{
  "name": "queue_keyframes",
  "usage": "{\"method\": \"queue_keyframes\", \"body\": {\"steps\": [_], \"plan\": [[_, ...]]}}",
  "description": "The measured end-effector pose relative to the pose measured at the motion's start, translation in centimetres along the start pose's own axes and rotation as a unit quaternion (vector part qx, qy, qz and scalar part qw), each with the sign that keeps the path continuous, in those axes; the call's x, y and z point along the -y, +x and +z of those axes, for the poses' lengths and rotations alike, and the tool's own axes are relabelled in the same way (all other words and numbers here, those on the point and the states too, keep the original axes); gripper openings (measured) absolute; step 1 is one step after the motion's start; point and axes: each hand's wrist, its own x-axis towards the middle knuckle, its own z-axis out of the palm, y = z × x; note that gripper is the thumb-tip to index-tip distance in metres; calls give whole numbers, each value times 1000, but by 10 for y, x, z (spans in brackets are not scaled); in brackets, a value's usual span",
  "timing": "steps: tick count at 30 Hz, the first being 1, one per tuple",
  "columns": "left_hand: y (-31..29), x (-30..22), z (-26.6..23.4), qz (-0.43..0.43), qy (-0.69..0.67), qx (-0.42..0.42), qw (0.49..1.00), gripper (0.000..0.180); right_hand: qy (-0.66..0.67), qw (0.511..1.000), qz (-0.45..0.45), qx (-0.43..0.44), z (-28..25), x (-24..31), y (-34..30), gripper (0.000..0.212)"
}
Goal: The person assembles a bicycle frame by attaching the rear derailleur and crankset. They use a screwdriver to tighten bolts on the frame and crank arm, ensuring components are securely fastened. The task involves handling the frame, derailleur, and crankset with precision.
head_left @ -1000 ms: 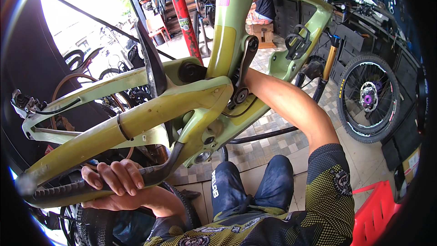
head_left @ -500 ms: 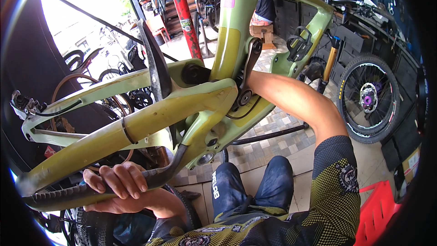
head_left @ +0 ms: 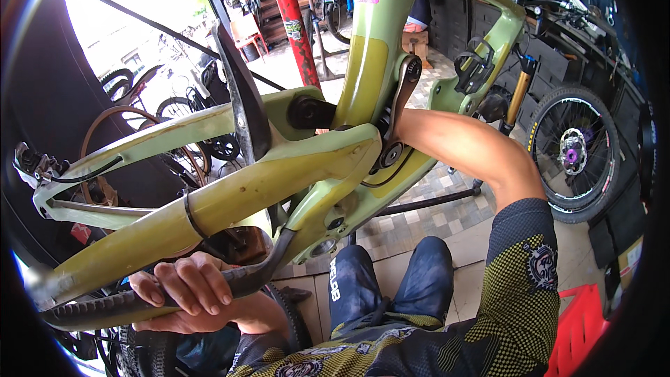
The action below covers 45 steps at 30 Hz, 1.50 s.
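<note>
Bike frame [head_left: 314, 162] looks stiff, lightish; left hand [head_left: 187, 294] grips the black-guarded stay [head_left: 259, 271] (good spot!), right hand hidden, can't tell.

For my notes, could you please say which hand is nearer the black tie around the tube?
Left. The left hand grips the lower tube below the black tie; the right forearm reaches behind the frame, farther right.

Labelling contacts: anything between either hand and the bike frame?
Left hand: nothing visible; it holds the frame by its dark lower stay. Right forearm passes behind the black link; too little of that hand shows to tell.
</note>
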Motion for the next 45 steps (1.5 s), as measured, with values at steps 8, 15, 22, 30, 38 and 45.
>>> {"method": "queue_keyframes", "body": {"steps": [8, 15, 22, 30, 38, 45], "plan": [[-1, 0, 1, 4, 4, -9, 1000, 52, -10, 1000, -6, 15, 1, -5, -1, 31], [0, -2, -1, -18, 8, 1, 1000, 50, -21, 999, -16, 32, 6, -6, 5, 31], [-2, -5, 5, -23, 27, 2, 999, 47, -31, 998, -8, 47, 1, -24, -6, 32], [-8, -2, 8, -21, 31, -23, 999, 43, -55, 993, -59, 90, 12, -12, 3, 32], [-5, -3, 5, -16, 15, 3, 1000, 42, -83, 986, -82, 122, 25, 8, 25, 33], [-3, -3, 2, -18, 8, 11, 1000, 42, -80, 986, -70, 126, 27, 4, 22, 33]]}}
